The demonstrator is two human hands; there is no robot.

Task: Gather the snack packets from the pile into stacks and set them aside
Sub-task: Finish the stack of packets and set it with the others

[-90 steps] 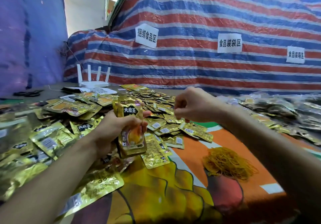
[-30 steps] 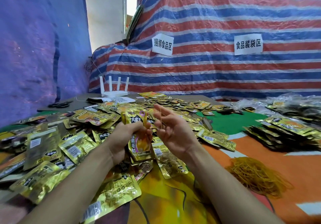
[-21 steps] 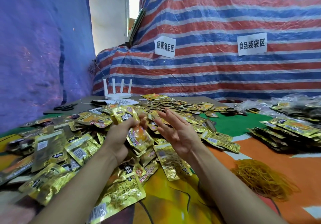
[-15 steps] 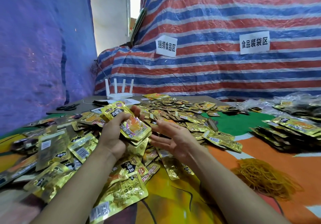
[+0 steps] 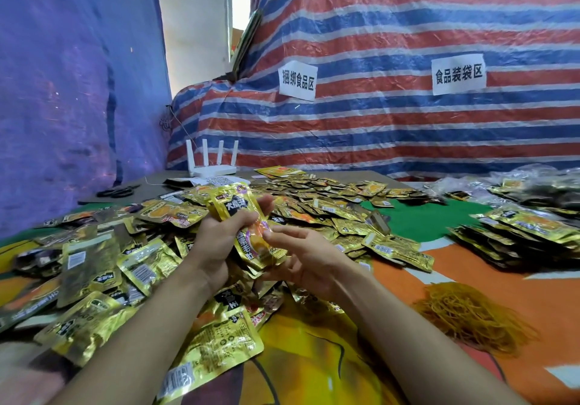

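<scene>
Gold packets [image 5: 244, 225]; red-blue-white striped tarp [image 5: 392, 128]

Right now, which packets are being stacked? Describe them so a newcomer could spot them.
Start at the pile of gold packets across the table's left side. Above its near edge, the left hand grips a stack, the right hand open beside it. It is the only bunch held off the table.

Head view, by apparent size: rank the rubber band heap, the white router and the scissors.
Largest to smallest:
rubber band heap
white router
scissors
The heap lies nearer the camera, so part of its lead may be nearness.
</scene>
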